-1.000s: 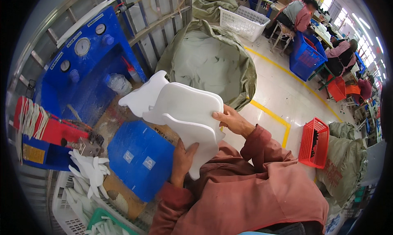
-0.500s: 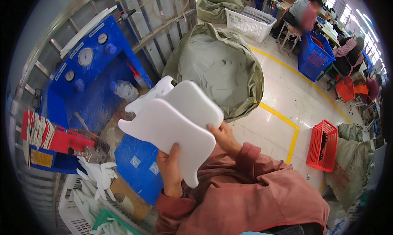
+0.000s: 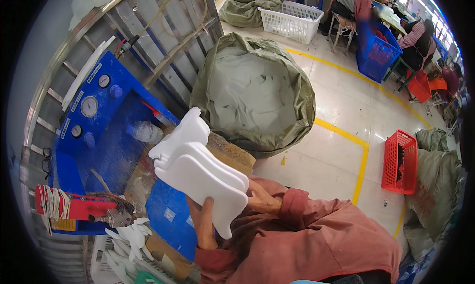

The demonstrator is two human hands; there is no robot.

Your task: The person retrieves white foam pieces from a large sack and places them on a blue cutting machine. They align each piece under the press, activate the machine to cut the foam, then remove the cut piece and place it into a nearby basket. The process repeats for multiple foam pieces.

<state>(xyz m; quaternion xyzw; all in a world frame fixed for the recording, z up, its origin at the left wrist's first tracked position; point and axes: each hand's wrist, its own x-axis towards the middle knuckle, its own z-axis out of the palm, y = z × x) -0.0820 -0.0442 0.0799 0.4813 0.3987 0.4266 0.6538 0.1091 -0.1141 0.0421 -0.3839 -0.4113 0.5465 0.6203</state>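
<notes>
My left hand (image 3: 202, 223) grips a flat white panel with curved edges (image 3: 203, 187), thumb across its face. Close behind it lies a second white panel (image 3: 221, 164) of similar outline, mostly covered by the first. My right hand (image 3: 263, 197) is closed at the right edges of these panels; its fingertips are hidden behind them. Beyond the panels, more white shaped pieces (image 3: 190, 133) rest over the worn bench (image 3: 232, 153). Under my left hand a blue sheet (image 3: 170, 219) covers part of the bench.
A large green woven sack (image 3: 302, 96) of pale pieces stands ahead. On the left is a blue machine (image 3: 101, 131) with gauges, near a white basket (image 3: 101, 254) of offcuts. A red basket (image 3: 400, 177) stands right. Other people (image 3: 349, 0) sit far right.
The two panels, fanned apart before, now lie nearly edge to edge. My right hand has come lower and closer to my left. The whole view has shifted slightly.
</notes>
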